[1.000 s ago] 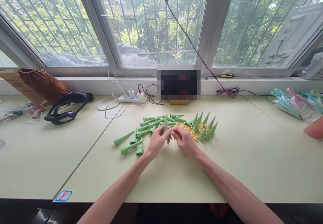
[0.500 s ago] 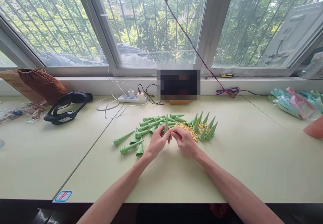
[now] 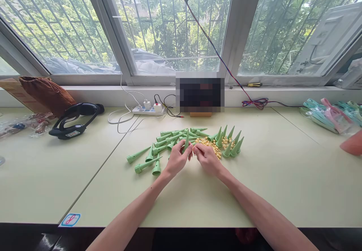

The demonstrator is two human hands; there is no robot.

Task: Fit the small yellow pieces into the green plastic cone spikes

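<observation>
Left hand (image 3: 177,159) grip clamps an upright green spike (image 3: 186,141). Right hand (image 3: 207,158) grip pinches its base; held item hidden. Tabletop (image 3: 283,175) sticker (image 3: 71,219) writing illegible

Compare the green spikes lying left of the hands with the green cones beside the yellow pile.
The spikes lying at the left rest on their sides, scattered apart; the cones by the yellow pieces stand upright, tips up, bunched close. The spikes look longer and thinner; the cones look shorter and broader. Both are the same pale green and sit on the table. The left hand holds one more spike, tip up.
</observation>
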